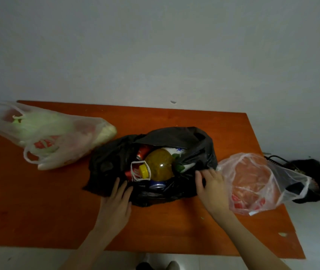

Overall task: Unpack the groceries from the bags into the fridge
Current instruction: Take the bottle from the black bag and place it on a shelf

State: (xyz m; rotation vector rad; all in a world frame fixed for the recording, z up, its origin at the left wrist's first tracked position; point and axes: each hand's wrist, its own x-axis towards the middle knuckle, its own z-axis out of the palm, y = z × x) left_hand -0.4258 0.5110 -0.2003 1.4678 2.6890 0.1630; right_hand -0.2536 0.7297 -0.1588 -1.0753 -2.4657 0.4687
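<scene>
A black plastic bag [114, 160] lies open in the middle of an orange table [38, 211]. Inside it I see a bottle of yellow oil [160, 164] with a yellow cap, a red can [142, 151], a blue can end [157, 185] and a white packet [176, 150]. My left hand [116, 201] rests with straight fingers on the bag's near left edge. At the bag's right side my right hand [211, 188] touches the plastic, its fingers partly hidden in the folds. A white bag with green vegetables [48, 133] lies at the left. A clear bag with red contents [252, 184] lies at the right.
A pale wall stands right behind the table. Off the table's right end a dark object with cables [311, 172] sits on the floor. Bare tabletop runs along the near edge, in front of both hands. Below it I see pale floor.
</scene>
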